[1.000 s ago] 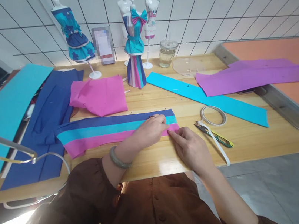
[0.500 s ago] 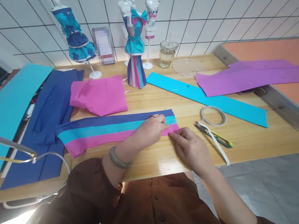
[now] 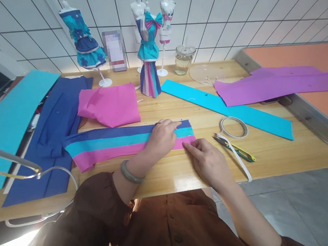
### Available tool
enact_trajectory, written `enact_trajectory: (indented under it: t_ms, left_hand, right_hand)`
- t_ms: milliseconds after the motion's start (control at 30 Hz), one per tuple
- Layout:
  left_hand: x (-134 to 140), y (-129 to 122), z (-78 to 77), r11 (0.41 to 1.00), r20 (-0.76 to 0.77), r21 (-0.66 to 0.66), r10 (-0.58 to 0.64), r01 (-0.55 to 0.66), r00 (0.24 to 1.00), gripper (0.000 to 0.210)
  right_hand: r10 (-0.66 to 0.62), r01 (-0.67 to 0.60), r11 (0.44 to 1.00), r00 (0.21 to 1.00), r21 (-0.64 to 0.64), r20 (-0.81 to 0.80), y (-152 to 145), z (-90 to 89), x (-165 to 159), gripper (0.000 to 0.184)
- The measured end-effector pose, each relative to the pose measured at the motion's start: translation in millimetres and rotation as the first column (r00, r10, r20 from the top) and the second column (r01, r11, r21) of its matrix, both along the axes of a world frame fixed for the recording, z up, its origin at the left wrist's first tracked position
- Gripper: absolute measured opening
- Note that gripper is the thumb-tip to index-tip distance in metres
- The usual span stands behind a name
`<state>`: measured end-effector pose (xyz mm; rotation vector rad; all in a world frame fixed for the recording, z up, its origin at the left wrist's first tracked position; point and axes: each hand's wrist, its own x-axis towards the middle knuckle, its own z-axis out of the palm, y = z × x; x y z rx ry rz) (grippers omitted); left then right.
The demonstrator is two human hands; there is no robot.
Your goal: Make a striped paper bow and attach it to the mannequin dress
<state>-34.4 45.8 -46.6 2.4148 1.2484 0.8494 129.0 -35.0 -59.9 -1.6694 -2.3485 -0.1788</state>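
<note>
A long striped fabric strip (image 3: 117, 142) in navy, turquoise and pink lies across the front of the wooden table. My left hand (image 3: 162, 136) rests on it near the right end, its index finger stretched over the navy band and the other fingers partly hidden. At the lower right corner, my right hand (image 3: 209, 160) holds the pink edge between bent fingers; the fingertips lie close together there. Just right of that hand are thread snips (image 3: 239, 153) with a yellow-green handle and a roll of white tape (image 3: 235, 127), its loose tail crossing the snips.
Behind lie pink fabric (image 3: 112, 106), a turquoise strip (image 3: 243, 116) and purple fabric (image 3: 269, 86). Navy fabric (image 3: 50, 127) spreads at left. Small dressed mannequins (image 3: 147, 51), a phone (image 3: 114, 51) and a glass jar (image 3: 184, 59) stand by the tiled wall. Glasses (image 3: 32, 169) intrude at left.
My left hand has moved up and slightly left, from the pink band to the navy band, and its index finger has straightened. My right hand stays at the pink corner, with little shift.
</note>
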Motion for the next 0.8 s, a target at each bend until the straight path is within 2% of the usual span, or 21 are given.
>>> enact_trajectory:
  t_ms: [167,500,567,633,733,800]
  left_hand:
    - [0,1,-2.3,0.995,-0.006,0.011,0.097,-0.097,0.995,0.040]
    - [-1,2,-4.9,0.994,0.002,0.014,0.108,-0.108,0.994,0.038]
    - [-1,3,-5.2,0.993,0.006,0.012,0.118,-0.118,0.993,0.038]
    - [-3,3,-5.0,0.991,0.001,0.012,0.131,-0.131,0.991,0.038]
    - [-6,4,-4.0,0.986,-0.034,0.026,0.168,-0.167,0.985,0.035]
    - [-8,4,-3.4,0.976,-0.088,0.037,0.216,-0.213,0.972,0.030]
  right_hand:
    - [-0.034,0.037,0.999,0.994,-0.023,0.099,2,4.0,-4,0.043]
    - [-0.024,0.033,0.997,0.992,-0.069,0.121,3,3.6,-5,0.045]
    - [-0.033,0.037,0.995,0.998,-0.089,0.047,3,3.4,-3,0.044]
    - [-0.045,0.030,0.993,0.991,-0.115,-0.130,5,4.0,2,0.043]
    - [-0.075,0.012,0.990,0.880,-0.137,-0.468,13,6.3,15,0.040]
    - [-0.141,0.043,0.984,0.787,-0.175,-0.600,20,7.6,23,0.037]
